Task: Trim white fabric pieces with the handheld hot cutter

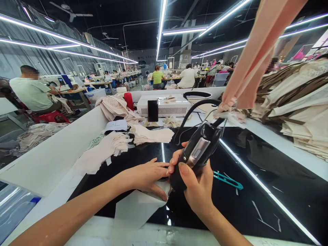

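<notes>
- The left forearm reached in closest, slanting across the worktop.
- Its left hand lay spread, gripping nothing, over a pale cloth near the front edge.
- The right hand was wrapped around a black tool just beside the cloth.
- Teal snips lay right of the tool.
</notes>
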Demonstrator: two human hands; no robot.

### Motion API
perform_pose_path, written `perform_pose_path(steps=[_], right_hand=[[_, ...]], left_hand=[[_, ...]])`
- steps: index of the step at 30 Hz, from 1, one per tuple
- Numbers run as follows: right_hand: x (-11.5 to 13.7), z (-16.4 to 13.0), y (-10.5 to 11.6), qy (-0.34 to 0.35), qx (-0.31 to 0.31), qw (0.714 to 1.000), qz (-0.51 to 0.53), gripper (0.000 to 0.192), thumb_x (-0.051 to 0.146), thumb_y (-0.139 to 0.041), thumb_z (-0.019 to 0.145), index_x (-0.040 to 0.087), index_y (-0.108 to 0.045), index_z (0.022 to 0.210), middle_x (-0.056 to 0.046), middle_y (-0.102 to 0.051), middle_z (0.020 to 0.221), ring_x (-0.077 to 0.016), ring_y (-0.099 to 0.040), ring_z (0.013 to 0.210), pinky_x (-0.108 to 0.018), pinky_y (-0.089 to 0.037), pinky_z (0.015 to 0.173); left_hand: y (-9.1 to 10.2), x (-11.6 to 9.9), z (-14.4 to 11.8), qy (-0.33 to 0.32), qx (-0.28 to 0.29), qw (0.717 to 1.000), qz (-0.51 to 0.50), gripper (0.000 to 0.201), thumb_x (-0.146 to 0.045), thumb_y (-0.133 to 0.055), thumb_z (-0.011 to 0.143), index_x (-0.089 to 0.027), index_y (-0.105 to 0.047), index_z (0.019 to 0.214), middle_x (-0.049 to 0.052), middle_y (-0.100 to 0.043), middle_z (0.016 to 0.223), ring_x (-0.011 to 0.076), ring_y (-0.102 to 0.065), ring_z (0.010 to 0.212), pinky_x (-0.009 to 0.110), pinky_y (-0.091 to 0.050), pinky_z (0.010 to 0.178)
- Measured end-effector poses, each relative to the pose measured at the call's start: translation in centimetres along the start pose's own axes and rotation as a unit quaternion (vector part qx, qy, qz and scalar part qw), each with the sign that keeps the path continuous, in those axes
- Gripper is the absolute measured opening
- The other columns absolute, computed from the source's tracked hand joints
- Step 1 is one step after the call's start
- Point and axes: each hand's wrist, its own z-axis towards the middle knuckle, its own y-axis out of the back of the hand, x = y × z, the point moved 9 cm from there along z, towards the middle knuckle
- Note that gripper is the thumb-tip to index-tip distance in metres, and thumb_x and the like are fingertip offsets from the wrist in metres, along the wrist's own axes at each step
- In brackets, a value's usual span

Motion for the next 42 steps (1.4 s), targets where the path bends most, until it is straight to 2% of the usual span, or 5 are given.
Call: perform_pose_path(steps=[6,11,15,24,42], right_hand=[[0.3,0.0,0.0,0.012,0.008,1.000,0.002,0.035,0.035,-0.077,0.090,0.030,-0.059,0.119,0.004,-0.071,0.083,-0.0143,-0.066,0.064,-0.033,-0.062,0.067],[1.2,0.4,0.1,0.016,0.011,1.000,0.015,0.035,0.034,-0.078,0.090,0.030,-0.058,0.118,0.004,-0.068,0.082,-0.0130,-0.063,0.058,-0.027,-0.055,0.054],[1.2,0.7,0.5,0.008,0.006,1.000,-0.003,0.033,0.036,-0.078,0.090,0.030,-0.060,0.116,0.004,-0.068,0.082,-0.0142,-0.065,0.061,-0.030,-0.057,0.058],[1.7,0.6,0.5,0.012,0.010,1.000,-0.012,0.034,0.041,-0.078,0.090,0.029,-0.061,0.116,0.002,-0.067,0.081,-0.0154,-0.065,0.061,-0.032,-0.057,0.058],[1.4,0.4,2.0,0.000,0.008,1.000,-0.030,0.032,0.041,-0.079,0.089,0.029,-0.062,0.114,0.002,-0.066,0.080,-0.0162,-0.064,0.063,-0.034,-0.059,0.060]], left_hand=[[0.3,-0.1,-1.0,-0.009,-0.042,0.999,0.000,0.065,-0.033,-0.092,0.082,-0.028,-0.060,0.138,0.008,-0.059,0.150,0.0331,-0.050,0.145,0.065,-0.023,0.127],[0.3,-1.2,-4.3,0.050,-0.182,0.979,0.077,0.025,-0.026,-0.079,0.095,-0.018,-0.065,0.114,0.009,-0.068,0.122,0.0252,-0.065,0.113,0.039,-0.054,0.100],[-2.4,-3.0,-6.0,0.078,-0.170,0.966,0.179,0.005,-0.014,-0.065,0.101,-0.018,-0.064,0.099,0.003,-0.066,0.092,0.0205,-0.063,0.084,0.034,-0.055,0.081],[-2.1,-2.7,-8.0,-0.019,-0.157,0.979,0.128,0.035,0.000,-0.052,0.102,-0.023,-0.068,0.121,0.004,-0.073,0.123,0.0195,-0.066,0.122,0.040,-0.042,0.121],[-0.7,0.5,-3.4,0.045,-0.194,0.974,0.106,0.016,-0.014,-0.056,0.106,-0.014,-0.071,0.111,0.010,-0.071,0.117,0.0224,-0.067,0.111,0.033,-0.055,0.101]])
